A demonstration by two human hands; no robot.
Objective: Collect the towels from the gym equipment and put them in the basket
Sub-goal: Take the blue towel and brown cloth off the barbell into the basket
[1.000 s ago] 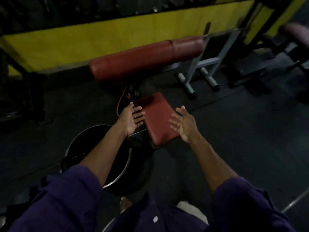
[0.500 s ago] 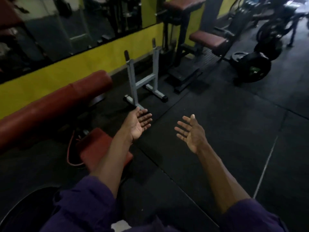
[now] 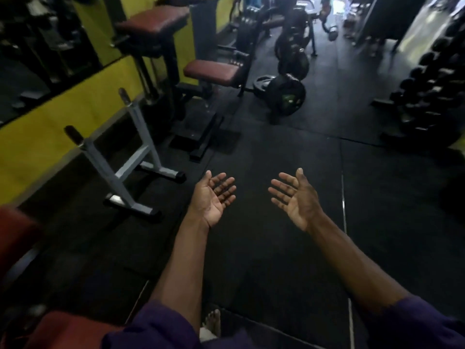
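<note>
My left hand (image 3: pixel 214 197) and my right hand (image 3: pixel 295 197) are held out in front of me over the black rubber floor, palms turned up and inward, fingers spread, nothing in either. No towel shows anywhere in this view. The basket is out of sight. My purple sleeves fill the bottom edge.
A grey steel rack stand (image 3: pixel 130 157) stands left of my hands. Behind it is a machine with maroon pads (image 3: pixel 211 70). A loaded barbell plate (image 3: pixel 286 96) lies further back, and a dumbbell rack (image 3: pixel 432 91) lines the right side. A red bench pad (image 3: pixel 68 328) is at bottom left.
My view has swung right, away from the red bench and the round basket, which have left the frame. Both hands stay open and empty in the same pose.
</note>
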